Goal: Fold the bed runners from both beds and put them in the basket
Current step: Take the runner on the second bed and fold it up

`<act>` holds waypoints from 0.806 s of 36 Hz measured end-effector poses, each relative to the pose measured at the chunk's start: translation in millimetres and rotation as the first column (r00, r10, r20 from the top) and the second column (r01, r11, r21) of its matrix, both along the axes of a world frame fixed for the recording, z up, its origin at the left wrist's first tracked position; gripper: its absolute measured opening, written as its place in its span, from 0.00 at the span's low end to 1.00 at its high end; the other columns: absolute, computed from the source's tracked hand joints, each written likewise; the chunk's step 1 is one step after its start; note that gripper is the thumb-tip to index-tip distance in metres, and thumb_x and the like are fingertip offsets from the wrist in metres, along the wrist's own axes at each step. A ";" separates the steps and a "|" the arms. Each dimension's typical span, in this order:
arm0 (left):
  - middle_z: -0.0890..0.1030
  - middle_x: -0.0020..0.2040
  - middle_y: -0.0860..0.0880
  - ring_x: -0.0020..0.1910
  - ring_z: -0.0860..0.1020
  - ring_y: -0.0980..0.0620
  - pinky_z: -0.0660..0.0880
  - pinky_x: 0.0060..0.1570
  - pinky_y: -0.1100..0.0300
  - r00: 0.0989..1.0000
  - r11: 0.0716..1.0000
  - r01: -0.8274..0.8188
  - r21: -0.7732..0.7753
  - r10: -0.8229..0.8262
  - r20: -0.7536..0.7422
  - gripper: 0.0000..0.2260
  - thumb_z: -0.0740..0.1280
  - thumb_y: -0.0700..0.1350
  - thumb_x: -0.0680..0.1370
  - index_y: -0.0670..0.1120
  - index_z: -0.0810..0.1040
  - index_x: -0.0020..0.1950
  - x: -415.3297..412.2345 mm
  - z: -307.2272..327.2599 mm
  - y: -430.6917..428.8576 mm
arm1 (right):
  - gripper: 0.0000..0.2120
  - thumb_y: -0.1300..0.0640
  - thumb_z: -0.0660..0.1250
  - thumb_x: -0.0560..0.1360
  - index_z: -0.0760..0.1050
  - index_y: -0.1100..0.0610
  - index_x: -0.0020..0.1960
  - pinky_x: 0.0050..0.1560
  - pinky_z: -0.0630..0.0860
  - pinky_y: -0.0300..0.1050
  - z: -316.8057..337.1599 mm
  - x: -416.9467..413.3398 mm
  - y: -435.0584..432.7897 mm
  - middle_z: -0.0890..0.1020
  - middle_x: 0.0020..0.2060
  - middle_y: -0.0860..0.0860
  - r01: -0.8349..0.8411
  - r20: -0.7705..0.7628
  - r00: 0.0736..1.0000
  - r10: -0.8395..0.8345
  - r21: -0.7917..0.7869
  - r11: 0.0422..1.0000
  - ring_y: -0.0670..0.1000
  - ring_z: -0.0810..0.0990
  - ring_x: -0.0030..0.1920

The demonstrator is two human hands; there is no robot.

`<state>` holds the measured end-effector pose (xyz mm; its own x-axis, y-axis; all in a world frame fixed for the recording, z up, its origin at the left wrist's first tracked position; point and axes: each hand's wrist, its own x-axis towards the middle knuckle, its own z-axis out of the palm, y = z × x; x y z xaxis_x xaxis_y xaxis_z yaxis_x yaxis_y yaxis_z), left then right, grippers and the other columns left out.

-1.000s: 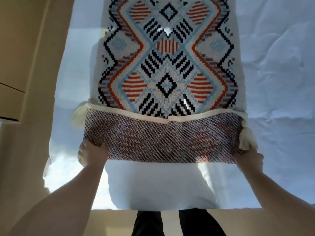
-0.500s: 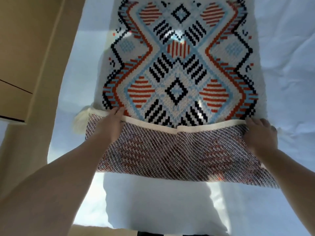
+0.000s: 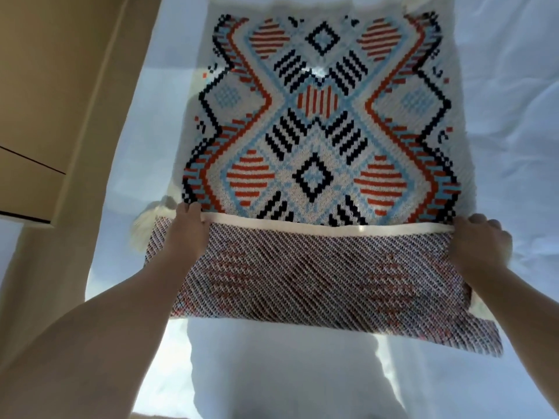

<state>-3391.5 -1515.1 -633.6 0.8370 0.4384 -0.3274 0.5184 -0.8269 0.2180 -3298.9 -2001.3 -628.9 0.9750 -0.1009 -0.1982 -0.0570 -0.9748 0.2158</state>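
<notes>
A woven bed runner (image 3: 323, 122) with red, blue and black diamond patterns lies on the white bed sheet (image 3: 508, 116). Its near end is folded over, showing the striped underside (image 3: 326, 273) and a cream hem. My left hand (image 3: 187, 234) grips the hem at the left corner, beside a cream tassel (image 3: 145, 225). My right hand (image 3: 481, 243) grips the hem at the right corner. The flap's right part hangs lifted off the sheet. No basket is in view.
A beige cabinet (image 3: 45, 101) with a drawer gap stands at the left of the bed. My shadow falls on the sheet (image 3: 284, 367) in front of me. The sheet is wrinkled on the right side.
Both hands moved from the fold's near edge up to the cream hem and carried the folded flap farther over the patterned side. The view shifted forward over the bed.
</notes>
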 end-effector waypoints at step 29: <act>0.69 0.71 0.47 0.69 0.68 0.47 0.66 0.66 0.53 0.820 0.837 0.541 0.084 -0.502 -0.275 0.25 0.58 0.35 0.77 0.47 0.63 0.74 -109.9 21.8 -86.8 | 0.13 0.68 0.74 0.59 0.80 0.61 0.42 0.37 0.77 0.54 -2.3 -157.0 34.6 0.81 0.36 0.57 -0.361 -0.124 0.922 0.368 0.074 0.930 0.61 0.79 0.39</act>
